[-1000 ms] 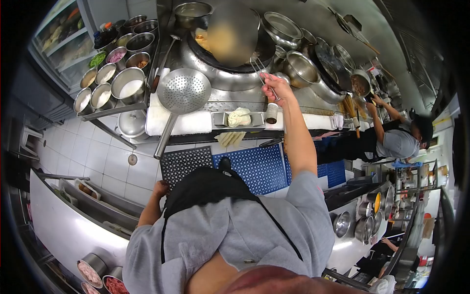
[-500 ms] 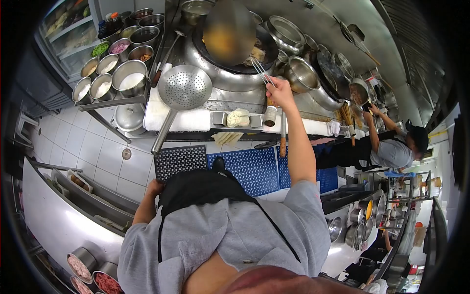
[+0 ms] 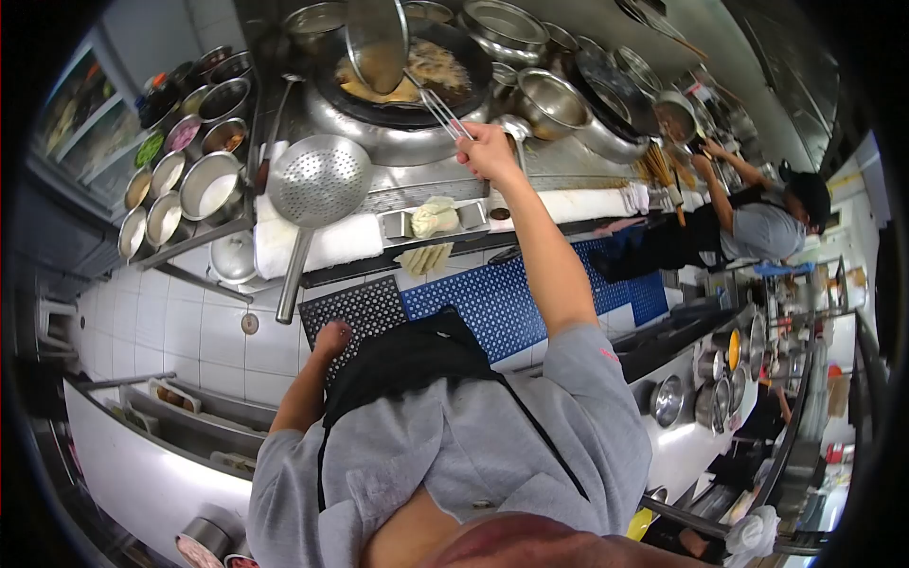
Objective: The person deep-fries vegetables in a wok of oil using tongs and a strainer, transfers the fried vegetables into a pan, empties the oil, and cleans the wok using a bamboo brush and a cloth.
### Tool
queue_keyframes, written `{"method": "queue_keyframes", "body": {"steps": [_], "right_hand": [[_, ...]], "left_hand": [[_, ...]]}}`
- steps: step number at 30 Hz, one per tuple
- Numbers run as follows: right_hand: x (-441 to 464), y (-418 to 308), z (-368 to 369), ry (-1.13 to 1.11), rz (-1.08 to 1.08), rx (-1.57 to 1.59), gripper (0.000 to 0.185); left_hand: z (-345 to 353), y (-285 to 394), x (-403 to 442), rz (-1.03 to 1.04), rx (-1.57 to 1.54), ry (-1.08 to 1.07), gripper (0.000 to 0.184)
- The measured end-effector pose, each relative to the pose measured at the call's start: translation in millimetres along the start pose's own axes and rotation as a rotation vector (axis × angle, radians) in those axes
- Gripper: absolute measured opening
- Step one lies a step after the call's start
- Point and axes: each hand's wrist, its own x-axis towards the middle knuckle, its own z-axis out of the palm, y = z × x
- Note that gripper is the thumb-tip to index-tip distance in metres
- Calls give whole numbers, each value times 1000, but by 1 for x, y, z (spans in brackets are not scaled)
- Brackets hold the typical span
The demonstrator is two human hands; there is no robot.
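My right hand (image 3: pixel 488 153) is closed around the wire handle of a round mesh skimmer (image 3: pixel 376 45). The skimmer is tilted steeply, and its lower edge is over the wok (image 3: pixel 327 106). Golden-brown pieces of food (image 3: pixel 431 68) lie in dark oil in the wok, under and beside the skimmer. My left hand (image 3: pixel 331 338) hangs low by the black apron (image 3: pixel 402 369), above the dark floor mat, apart from any utensil. Its fingers are not clear enough to read.
A perforated ladle (image 3: pixel 320 180) rests at the counter front, its handle sticking out over the edge. Pots of ingredients (image 3: pixel 210 185) stand on a left rack. Metal bowls (image 3: pixel 552 102) sit right of the wok. A co-worker (image 3: pixel 757 227) handles a pan farther right.
The skimmer was a blurred disc above the wok; now it is tipped on edge, lower and farther left. My right hand moved left. My left hand rose slightly. The camera view shifted.
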Motion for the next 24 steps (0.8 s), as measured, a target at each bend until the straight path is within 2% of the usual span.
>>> {"method": "queue_keyframes", "body": {"steps": [1,2,3,5,6,7,9,12,14,15,17,20,23,24], "right_hand": [[4,7,-7,-8,30,10,37],[7,13,-14,20,-61,-101,37],[8,18,-21,34,-68,-87,37],[10,29,-38,75,-75,-55,36],[8,32,-48,61,-33,135,33],[4,31,-62,66,42,141,36],[-9,30,-94,78,76,295,38],[-5,62,-148,60,135,610,39],[-6,95,-196,50,181,845,38],[-3,115,-208,17,206,933,38],[3,157,-225,-24,206,1060,39],[11,215,-241,-109,201,1232,40],[9,224,-238,25,293,1203,41],[9,240,-235,-27,266,1211,44]], "left_hand": [[-8,32,13,47,-21,-22,26],[-16,69,24,92,-43,-45,27],[-21,103,38,59,-121,-149,32],[-1,144,72,299,-33,-157,52],[7,169,89,410,3,-151,60],[6,201,103,410,20,-264,72],[37,234,141,670,57,-110,78],[62,287,187,610,224,-158,82],[72,329,224,391,247,-382,82],[76,336,233,265,257,-479,82],[122,320,255,219,171,-490,80],[144,321,264,96,133,-517,84],[148,322,255,184,330,-464,87],[149,318,259,229,347,-502,92]]}}
